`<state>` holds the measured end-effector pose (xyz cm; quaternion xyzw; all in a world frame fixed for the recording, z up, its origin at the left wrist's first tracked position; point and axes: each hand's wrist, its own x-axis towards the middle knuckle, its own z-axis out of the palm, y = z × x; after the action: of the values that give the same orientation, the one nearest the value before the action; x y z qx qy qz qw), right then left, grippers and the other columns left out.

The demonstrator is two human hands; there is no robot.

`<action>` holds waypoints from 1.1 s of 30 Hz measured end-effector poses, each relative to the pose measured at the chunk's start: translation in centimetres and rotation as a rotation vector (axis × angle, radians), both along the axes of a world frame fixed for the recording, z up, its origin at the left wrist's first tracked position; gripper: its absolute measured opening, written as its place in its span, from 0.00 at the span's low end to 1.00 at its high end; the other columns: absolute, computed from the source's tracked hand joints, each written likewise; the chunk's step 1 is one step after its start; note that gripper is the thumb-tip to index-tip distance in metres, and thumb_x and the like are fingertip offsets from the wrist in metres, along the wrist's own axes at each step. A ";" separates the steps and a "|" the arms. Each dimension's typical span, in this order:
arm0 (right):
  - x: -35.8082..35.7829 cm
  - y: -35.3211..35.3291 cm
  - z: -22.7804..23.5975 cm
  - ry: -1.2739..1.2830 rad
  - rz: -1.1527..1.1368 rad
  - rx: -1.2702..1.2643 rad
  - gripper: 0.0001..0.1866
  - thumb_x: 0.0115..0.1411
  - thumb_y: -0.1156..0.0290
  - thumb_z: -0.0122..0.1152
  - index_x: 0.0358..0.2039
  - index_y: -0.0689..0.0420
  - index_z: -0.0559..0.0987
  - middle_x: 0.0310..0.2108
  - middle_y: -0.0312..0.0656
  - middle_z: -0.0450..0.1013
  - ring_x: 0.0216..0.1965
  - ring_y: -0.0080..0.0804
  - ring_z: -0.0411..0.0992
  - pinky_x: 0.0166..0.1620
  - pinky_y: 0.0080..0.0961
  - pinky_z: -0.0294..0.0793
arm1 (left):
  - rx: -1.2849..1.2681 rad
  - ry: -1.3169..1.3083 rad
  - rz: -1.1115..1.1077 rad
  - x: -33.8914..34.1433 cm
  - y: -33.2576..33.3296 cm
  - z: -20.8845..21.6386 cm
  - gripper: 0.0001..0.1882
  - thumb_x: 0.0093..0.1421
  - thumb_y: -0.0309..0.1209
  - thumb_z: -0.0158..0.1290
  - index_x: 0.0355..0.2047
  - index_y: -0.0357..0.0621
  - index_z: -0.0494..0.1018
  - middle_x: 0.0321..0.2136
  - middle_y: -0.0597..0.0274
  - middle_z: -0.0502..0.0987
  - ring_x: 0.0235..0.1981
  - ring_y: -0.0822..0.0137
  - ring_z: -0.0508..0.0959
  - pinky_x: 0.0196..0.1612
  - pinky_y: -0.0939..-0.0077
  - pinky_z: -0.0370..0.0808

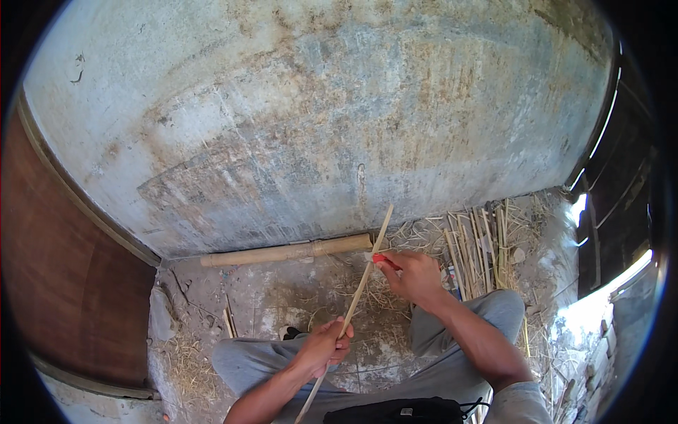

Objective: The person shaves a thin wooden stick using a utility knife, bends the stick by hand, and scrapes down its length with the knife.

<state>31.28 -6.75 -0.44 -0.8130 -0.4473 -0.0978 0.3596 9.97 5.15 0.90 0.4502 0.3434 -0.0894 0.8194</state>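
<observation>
A long, thin bamboo strip [362, 284] slants from my lap up and to the right, toward the wall. My left hand [325, 348] is closed around its lower part, just above my lap. Higher up, my right hand [417, 278] grips a small red-handled knife [379, 258]. Its short pale blade lies against the strip near the upper end; the handle is mostly covered by my fingers. I cannot tell how deep the blade sits in the bamboo.
A thick bamboo pole [282, 254] lies along the foot of the stained wall [339, 127]. Several split bamboo strips [480, 247] lie bundled beyond my right knee. Shavings [182, 364] litter the floor. A brown panel [78, 275] stands at left; a black pouch [395, 411] rests at my waist.
</observation>
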 end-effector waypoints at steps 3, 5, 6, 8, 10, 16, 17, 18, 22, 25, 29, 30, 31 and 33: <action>0.8 0.0 -0.2 -0.021 0.009 0.037 0.12 0.57 0.59 0.66 0.37 0.52 0.84 0.22 0.41 0.76 0.22 0.42 0.76 0.26 0.37 0.75 | -0.013 -0.010 0.005 -0.2 -0.1 0.1 0.20 0.74 0.43 0.34 0.31 0.44 0.66 0.16 0.75 0.55 0.13 0.81 0.52 0.14 0.82 0.49; 1.0 0.0 -0.1 -0.025 -0.035 -0.002 0.12 0.57 0.59 0.65 0.37 0.52 0.84 0.22 0.43 0.76 0.23 0.43 0.76 0.26 0.37 0.75 | -0.015 0.000 -0.001 -0.4 0.0 0.1 0.20 0.74 0.43 0.34 0.31 0.44 0.67 0.16 0.75 0.55 0.13 0.81 0.52 0.14 0.82 0.49; 1.3 0.0 -0.2 -0.028 -0.035 -0.004 0.12 0.57 0.59 0.65 0.37 0.52 0.84 0.22 0.43 0.76 0.23 0.43 0.76 0.26 0.37 0.75 | -0.015 0.012 -0.007 -0.4 0.0 0.1 0.20 0.74 0.43 0.34 0.31 0.44 0.67 0.16 0.75 0.55 0.13 0.81 0.52 0.14 0.82 0.49; 2.1 0.0 -0.4 -0.045 -0.080 -0.011 0.11 0.58 0.59 0.64 0.37 0.50 0.84 0.22 0.43 0.76 0.23 0.44 0.76 0.26 0.39 0.75 | -0.019 0.016 -0.023 -0.7 0.1 -0.3 0.20 0.74 0.43 0.34 0.32 0.44 0.67 0.16 0.75 0.56 0.13 0.81 0.52 0.14 0.82 0.49; 3.4 -0.2 -0.3 -0.021 -0.141 -0.084 0.11 0.58 0.58 0.63 0.37 0.49 0.84 0.23 0.44 0.77 0.24 0.46 0.77 0.27 0.41 0.76 | -0.022 0.020 -0.040 -0.8 0.0 -0.4 0.20 0.74 0.44 0.34 0.32 0.44 0.67 0.17 0.75 0.56 0.13 0.81 0.52 0.14 0.82 0.49; 5.0 -0.2 -1.3 -0.029 -0.209 -0.124 0.12 0.58 0.56 0.60 0.36 0.48 0.84 0.23 0.47 0.77 0.26 0.50 0.77 0.31 0.46 0.77 | -0.008 0.063 -0.072 -1.0 0.0 -0.8 0.20 0.74 0.45 0.34 0.32 0.44 0.66 0.18 0.74 0.57 0.14 0.81 0.51 0.15 0.82 0.50; 5.1 -0.1 -1.4 -0.026 -0.221 -0.121 0.12 0.58 0.56 0.60 0.35 0.48 0.84 0.23 0.47 0.77 0.27 0.50 0.77 0.32 0.46 0.77 | -0.009 0.062 -0.077 -1.0 0.0 -0.9 0.20 0.74 0.45 0.34 0.32 0.44 0.66 0.18 0.74 0.57 0.14 0.81 0.51 0.15 0.82 0.50; 5.3 -0.2 -1.4 -0.026 -0.223 -0.120 0.12 0.58 0.56 0.60 0.35 0.48 0.84 0.23 0.47 0.77 0.27 0.50 0.77 0.32 0.46 0.77 | -0.011 0.062 -0.081 -1.0 0.1 -0.9 0.20 0.74 0.45 0.34 0.32 0.44 0.66 0.18 0.74 0.57 0.14 0.81 0.51 0.15 0.82 0.50; 5.6 -0.1 -1.5 0.017 -0.277 -0.209 0.14 0.59 0.54 0.59 0.35 0.50 0.84 0.27 0.50 0.78 0.29 0.52 0.78 0.34 0.48 0.78 | 0.049 0.050 -0.097 -1.2 0.2 -1.4 0.20 0.74 0.45 0.35 0.32 0.44 0.66 0.18 0.74 0.57 0.14 0.81 0.52 0.15 0.82 0.50; 7.5 -0.5 -2.6 0.064 -0.374 -0.311 0.15 0.60 0.54 0.58 0.34 0.51 0.84 0.29 0.52 0.79 0.33 0.53 0.78 0.36 0.49 0.77 | 0.029 0.071 -0.100 -1.1 0.1 -1.6 0.19 0.74 0.44 0.36 0.32 0.44 0.66 0.18 0.74 0.57 0.14 0.81 0.52 0.15 0.82 0.49; 9.2 -1.8 -1.4 0.204 -0.564 -0.278 0.16 0.62 0.53 0.55 0.34 0.51 0.85 0.30 0.54 0.79 0.36 0.56 0.78 0.41 0.51 0.77 | 0.041 0.083 -0.138 -1.3 -0.1 -1.7 0.20 0.74 0.44 0.36 0.32 0.43 0.66 0.17 0.74 0.58 0.13 0.81 0.52 0.15 0.82 0.50; 8.6 -1.6 -1.1 0.206 -0.563 -0.277 0.16 0.62 0.53 0.55 0.34 0.51 0.85 0.30 0.54 0.79 0.36 0.56 0.78 0.41 0.51 0.77 | 0.046 0.056 -0.137 -1.3 0.0 -1.8 0.20 0.74 0.44 0.36 0.32 0.43 0.66 0.17 0.74 0.58 0.13 0.81 0.52 0.15 0.81 0.50; 7.6 -1.4 -0.8 0.235 -0.522 -0.240 0.17 0.63 0.54 0.55 0.36 0.51 0.85 0.30 0.54 0.79 0.36 0.57 0.77 0.41 0.51 0.76 | 0.044 0.054 -0.136 -1.1 0.0 -1.8 0.20 0.74 0.44 0.36 0.32 0.43 0.66 0.17 0.74 0.58 0.13 0.81 0.52 0.15 0.81 0.50; 6.2 -0.8 -0.4 0.263 -0.470 -0.212 0.17 0.63 0.54 0.54 0.38 0.51 0.84 0.30 0.54 0.79 0.36 0.57 0.77 0.42 0.51 0.76 | 0.119 0.048 -0.100 -0.8 -0.1 -1.9 0.20 0.74 0.44 0.36 0.32 0.42 0.67 0.17 0.74 0.58 0.13 0.80 0.52 0.15 0.81 0.51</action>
<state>37.44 -7.55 -0.83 -0.9332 -0.2038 -0.0250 0.2949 9.21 5.02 -1.04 0.5123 0.3445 -0.1204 0.7774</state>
